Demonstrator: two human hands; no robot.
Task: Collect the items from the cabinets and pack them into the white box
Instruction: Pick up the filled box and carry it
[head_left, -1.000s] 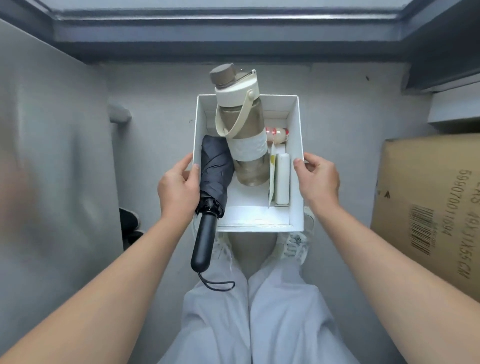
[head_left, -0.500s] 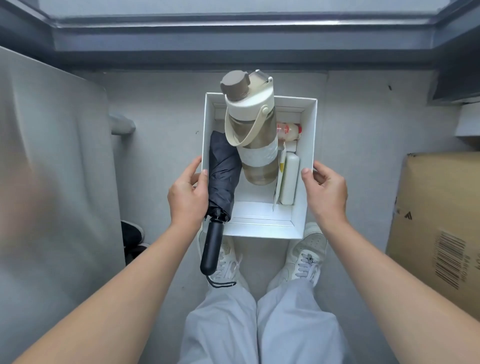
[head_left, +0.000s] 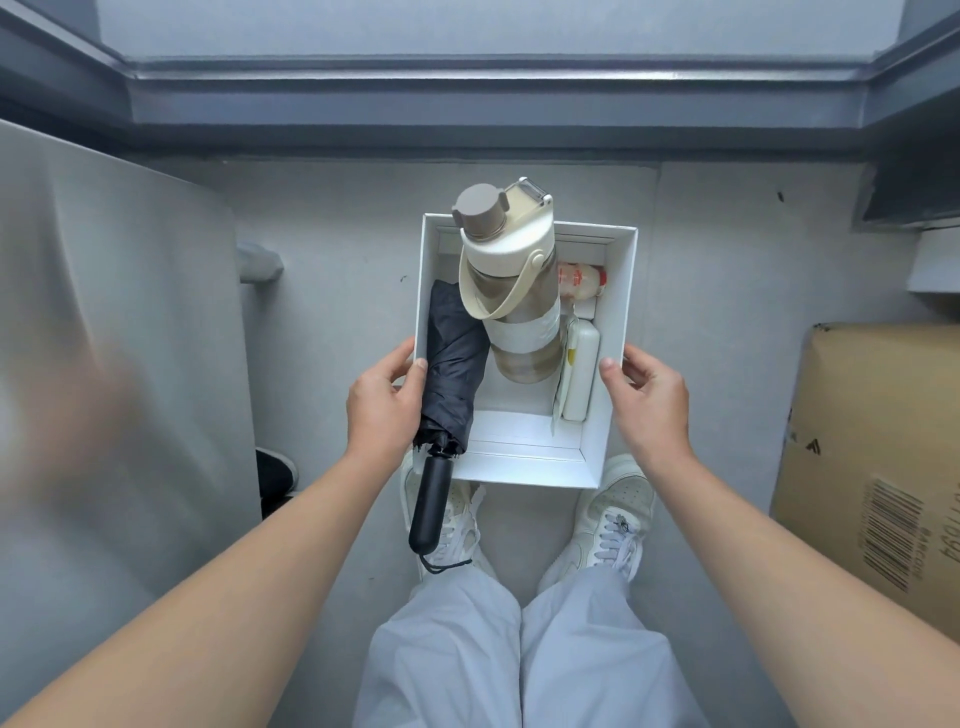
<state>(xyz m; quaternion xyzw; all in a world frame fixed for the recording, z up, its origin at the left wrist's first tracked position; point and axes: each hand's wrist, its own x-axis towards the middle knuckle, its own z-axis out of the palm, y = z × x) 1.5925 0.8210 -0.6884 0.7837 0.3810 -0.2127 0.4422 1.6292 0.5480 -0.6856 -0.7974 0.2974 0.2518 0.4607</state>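
Against the frames from a second ago, the white box (head_left: 621, 291) sits lower and farther out from me; my shoes (head_left: 613, 519) are now fully exposed under its near edge, where earlier the box covered them. Judgement: I am lowering the loaded box toward the floor, or carrying it forward. I cannot tell which.

Left hand (head_left: 384, 410) grasps the left wall of the box, thumb over the rim and against the folded black umbrella (head_left: 452, 364). Right hand (head_left: 647, 402) grasps the right wall, thumb on the rim. Both are closed on the box.

Contents:
- the umbrella lies along the left wall, handle overhanging the near edge;
- the tan water bottle (head_left: 511, 291), cream lid, leans past the far rim;
- a white rectangular case (head_left: 582, 374) lies along the right wall;
- a small red-and-white bottle (head_left: 579, 280) lies at the far right.

Packing looks largely done.

Hard to make out:
- whether the box touches the floor;
- the label on the small bottle;
- a thin packet beside the white case;
- my fingers under the box;
- the blurred grey panel at left;
- the cardboard carton (head_left: 878, 457), cut off at right.
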